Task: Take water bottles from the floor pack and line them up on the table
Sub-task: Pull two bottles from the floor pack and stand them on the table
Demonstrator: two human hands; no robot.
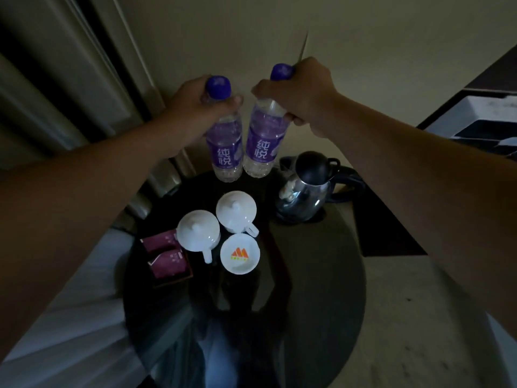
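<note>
Two clear water bottles with purple labels and purple caps are side by side at the far edge of the round dark glass table (321, 289). My left hand (193, 107) grips the neck of the left bottle (225, 147). My right hand (305, 93) grips the neck of the right bottle (261, 141). Both bottles lean slightly toward each other, their bases at or just above the tabletop; I cannot tell if they touch it. The floor pack is out of view.
On the table stand two white lidded cups (198, 231) (236, 210), a small white dish with an orange logo (240, 254), a box of purple sachets (167, 257) and a steel kettle (305, 189) at the right. A wall is behind, a bed at the left.
</note>
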